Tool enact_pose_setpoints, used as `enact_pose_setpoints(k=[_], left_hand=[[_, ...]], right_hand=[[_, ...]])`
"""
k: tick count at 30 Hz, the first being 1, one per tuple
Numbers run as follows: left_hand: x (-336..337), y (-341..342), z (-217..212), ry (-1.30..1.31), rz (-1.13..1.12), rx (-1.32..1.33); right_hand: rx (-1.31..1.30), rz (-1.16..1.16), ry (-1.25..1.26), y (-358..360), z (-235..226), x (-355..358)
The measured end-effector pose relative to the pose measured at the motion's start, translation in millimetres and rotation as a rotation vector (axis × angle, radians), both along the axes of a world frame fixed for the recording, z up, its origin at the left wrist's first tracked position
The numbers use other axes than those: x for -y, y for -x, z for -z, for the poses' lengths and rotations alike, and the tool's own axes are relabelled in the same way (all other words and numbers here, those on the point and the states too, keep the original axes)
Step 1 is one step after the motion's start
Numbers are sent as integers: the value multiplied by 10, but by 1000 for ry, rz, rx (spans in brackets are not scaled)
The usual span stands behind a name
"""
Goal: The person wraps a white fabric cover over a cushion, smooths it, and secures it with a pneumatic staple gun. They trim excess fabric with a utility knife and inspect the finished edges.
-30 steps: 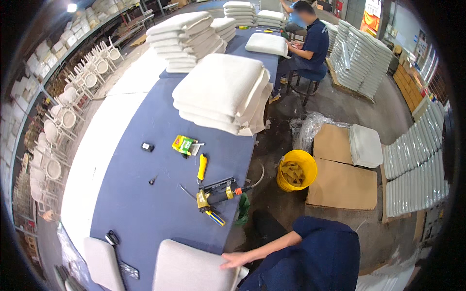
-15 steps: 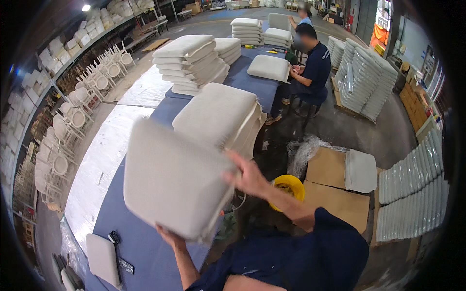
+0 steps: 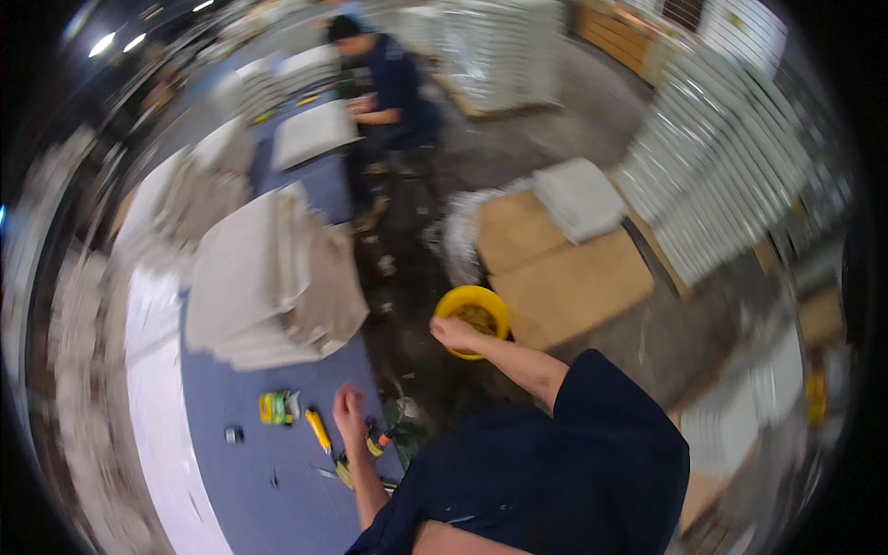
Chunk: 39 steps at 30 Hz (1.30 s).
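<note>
My left hand is raised over the near right edge of the blue table, fingers loosely bent and apart, nothing in them. Beside it lie a yellow-handled tool and a green and yellow item, perhaps a tape measure. My right hand hangs above the left rim of a yellow bucket; blur hides how its fingers are set, and nothing shows in it. Ahead of my left hand stands a stack of pale seat cushions.
A co-worker sits at the table's far end with a cushion. Cardboard sheets lie on the floor at right, a pale cushion on them. Plastic-wrapped stacks stand beyond. A small black item lies on the table.
The cushion I held in both hands is out of them. My right hand has moved down to the bucket. The view has swung right, and the tools on the table now show.
</note>
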State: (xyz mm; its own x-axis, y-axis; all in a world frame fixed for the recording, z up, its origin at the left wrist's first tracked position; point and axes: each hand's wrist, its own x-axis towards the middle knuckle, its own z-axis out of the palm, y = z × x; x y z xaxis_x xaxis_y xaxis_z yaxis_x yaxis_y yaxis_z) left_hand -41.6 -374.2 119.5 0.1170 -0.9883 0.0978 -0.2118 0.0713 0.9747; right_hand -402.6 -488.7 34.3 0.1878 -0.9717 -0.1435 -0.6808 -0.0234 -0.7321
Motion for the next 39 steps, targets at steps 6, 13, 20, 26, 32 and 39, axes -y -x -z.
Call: enact_pose_setpoints(k=[6, 13, 20, 26, 32, 39], left_hand=[[-1103, 147, 187, -486, 451, -28], [476, -143, -176, -17, 630, 561], [1995, 1256, -1300, 81, 505, 560], [1982, 2343, -75, -313, 770, 214], [96, 2008, 1713, -855, 664, 797], [-770, 3350, 2028, -1376, 284, 525]], right_hand=[[-374, 736, -1042, 1949, 453, -4524], [-663, 687, -1283, 2171, 714, -7351], [500, 973, -1044, 1685, 1270, -4690], [438, 902, -463, 2997, 1168, -2808], [403, 979, -728, 5093, 2834, -1545], [92, 1022, -566, 7034, 4804, 580]])
